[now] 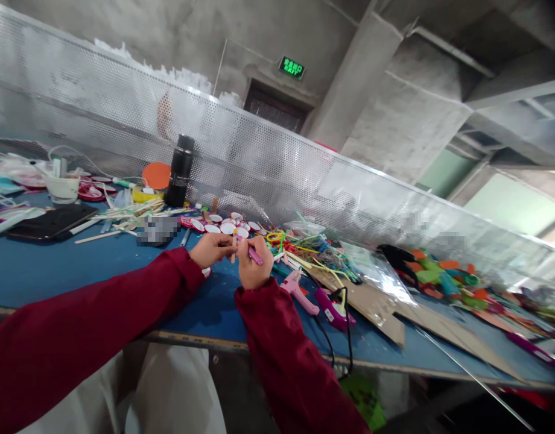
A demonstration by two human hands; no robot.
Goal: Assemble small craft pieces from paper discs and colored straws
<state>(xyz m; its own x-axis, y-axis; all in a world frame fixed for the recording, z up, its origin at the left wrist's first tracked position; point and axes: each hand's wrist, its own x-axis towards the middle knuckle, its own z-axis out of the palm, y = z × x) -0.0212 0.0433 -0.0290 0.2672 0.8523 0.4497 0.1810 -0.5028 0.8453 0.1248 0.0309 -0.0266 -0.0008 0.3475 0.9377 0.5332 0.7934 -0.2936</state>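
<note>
My left hand (213,249) pinches a small pale stick (233,252), like a craft stick, held upright above the blue table (169,286). Close beside it, my right hand (256,265) is closed around a purple pen-like tool (255,256). The tool's tip meets or nearly meets the stick; I cannot tell which. Behind both hands lie several white discs with red rims (227,228). To the right of my right hand a pink glue gun (299,292) lies on the table, with a purple device (334,308) and a black cord next to it.
A black bottle (180,172) stands by the perforated metal screen (259,157). At left are thin sticks (123,217), a black flat case (51,222) and a white cup (63,188). Tangled coloured strands (318,250) and cardboard (372,307) lie at right.
</note>
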